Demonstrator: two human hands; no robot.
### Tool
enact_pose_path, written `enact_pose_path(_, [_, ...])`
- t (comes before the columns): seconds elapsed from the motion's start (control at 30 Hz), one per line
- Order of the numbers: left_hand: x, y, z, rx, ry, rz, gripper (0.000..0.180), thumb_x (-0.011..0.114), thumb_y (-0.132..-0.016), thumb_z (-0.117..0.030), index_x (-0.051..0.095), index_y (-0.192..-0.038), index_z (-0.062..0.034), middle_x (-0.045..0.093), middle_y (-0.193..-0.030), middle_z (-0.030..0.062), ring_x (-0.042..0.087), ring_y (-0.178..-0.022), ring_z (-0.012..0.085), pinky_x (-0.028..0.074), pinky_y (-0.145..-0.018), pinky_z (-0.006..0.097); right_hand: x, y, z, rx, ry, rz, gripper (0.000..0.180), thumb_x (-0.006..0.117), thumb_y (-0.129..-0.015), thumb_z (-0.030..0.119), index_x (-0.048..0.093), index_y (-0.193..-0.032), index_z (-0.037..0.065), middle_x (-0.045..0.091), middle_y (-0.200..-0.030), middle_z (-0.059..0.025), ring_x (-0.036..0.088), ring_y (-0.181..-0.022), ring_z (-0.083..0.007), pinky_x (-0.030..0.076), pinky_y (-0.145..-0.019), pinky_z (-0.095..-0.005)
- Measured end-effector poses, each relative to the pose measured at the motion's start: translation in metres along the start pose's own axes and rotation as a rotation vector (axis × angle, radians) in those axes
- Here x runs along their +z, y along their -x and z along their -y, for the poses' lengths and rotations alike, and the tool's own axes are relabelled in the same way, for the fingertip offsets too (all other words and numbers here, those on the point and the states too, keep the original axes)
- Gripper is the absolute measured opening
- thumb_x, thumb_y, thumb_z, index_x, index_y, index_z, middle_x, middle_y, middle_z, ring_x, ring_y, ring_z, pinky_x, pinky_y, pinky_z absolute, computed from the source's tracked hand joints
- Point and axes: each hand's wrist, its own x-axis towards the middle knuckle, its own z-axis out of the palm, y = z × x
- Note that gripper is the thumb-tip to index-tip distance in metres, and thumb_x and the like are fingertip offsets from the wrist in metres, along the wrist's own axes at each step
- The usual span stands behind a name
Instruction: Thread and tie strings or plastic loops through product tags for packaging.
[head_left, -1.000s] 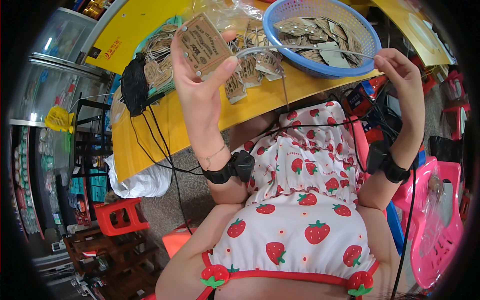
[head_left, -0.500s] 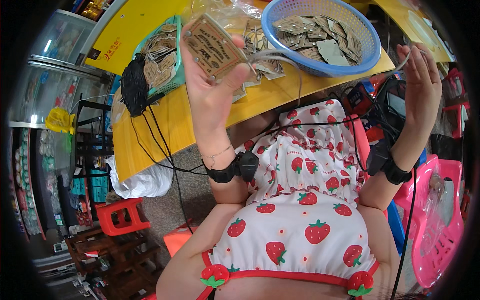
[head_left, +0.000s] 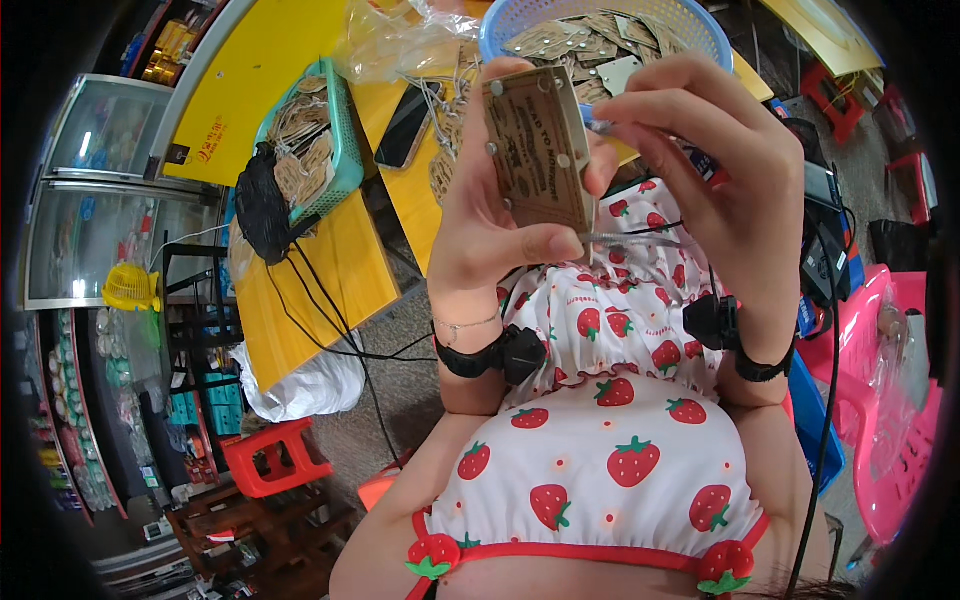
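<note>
My left hand (head_left: 480, 245) grips a small stack of brown printed cardboard tags (head_left: 535, 150) above the table's near edge, thumb along its lower side. Pale round studs show on the top tag's face. A grey cord (head_left: 640, 241) hangs out by the thumb and trails right beneath my right hand. My right hand (head_left: 735, 150) is bent close beside the stack, its fingertips pinched on what looks like the cord's end; the fingers partly hide it. Behind the hands, a blue plastic basket (head_left: 493, 30) holds many similar tags.
On the yellow table (head_left: 290, 320), a green basket (head_left: 345, 150) of tags stands at left with a black pouch (head_left: 262, 205) against it. A phone (head_left: 408, 125) and loose corded tags (head_left: 447, 150) lie in between. Black cables hang across the left. A pink chair (head_left: 870, 400) stands at right.
My right hand has come in from the far right to the tag stack. My left hand has shifted right and turned the stack more upright. The view has shifted, uncovering the phone.
</note>
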Motion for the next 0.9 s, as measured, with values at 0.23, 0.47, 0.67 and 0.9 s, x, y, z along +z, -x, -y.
enact_pose_path(0.23, [-0.005, 0.002, 0.006, 0.0, 0.153, 0.112, 0.109, 0.085, -0.053, 0.0, 0.017, -0.138, -0.0087, 0.056, -0.099, 0.0133, 0.059, -0.083, 0.0217, 0.05, -0.06, 0.026, -0.012, -0.003, -0.004, -0.05, -0.136, 0.125, 0.019, 0.063, -0.071, -0.009, 0.063, -0.088, -0.002, 0.059, -0.089, -0.01, 0.059, -0.077, -0.0206, 0.045, -0.069, -0.0261])
enact_pose_path(0.47, [0.0, -0.002, 0.006, -0.136, 0.217, 0.114, 0.106, 0.08, -0.053, 0.006, 0.018, -0.137, -0.0098, 0.055, -0.106, 0.0159, 0.059, -0.084, 0.0241, 0.05, -0.064, 0.031, -0.015, 0.001, -0.018, -0.01, -0.319, 0.267, 0.017, 0.061, -0.073, -0.007, 0.059, -0.09, -0.004, 0.056, -0.088, -0.0098, 0.055, -0.08, -0.0204, 0.043, -0.074, -0.027])
enact_pose_path(0.67, [0.003, -0.001, 0.007, -0.201, 0.28, 0.12, 0.108, 0.079, -0.052, 0.008, 0.017, -0.139, -0.0112, 0.055, -0.111, 0.0177, 0.059, -0.086, 0.0253, 0.049, -0.066, 0.032, -0.02, 0.003, -0.027, 0.068, -0.431, 0.396, 0.013, 0.059, -0.079, -0.006, 0.058, -0.092, -0.004, 0.056, -0.09, -0.0089, 0.054, -0.083, -0.0183, 0.042, -0.077, -0.0267])
enact_pose_path(0.9, [-0.005, -0.004, 0.015, -0.167, 0.197, 0.207, 0.108, 0.079, -0.052, 0.008, 0.017, -0.139, -0.0098, 0.054, -0.108, 0.0147, 0.058, -0.088, 0.0239, 0.048, -0.069, 0.032, -0.027, -0.002, -0.019, 0.076, -0.393, 0.387, 0.01, 0.06, -0.077, -0.006, 0.06, -0.087, -0.004, 0.057, -0.087, -0.0081, 0.055, -0.08, -0.0172, 0.044, -0.076, -0.027])
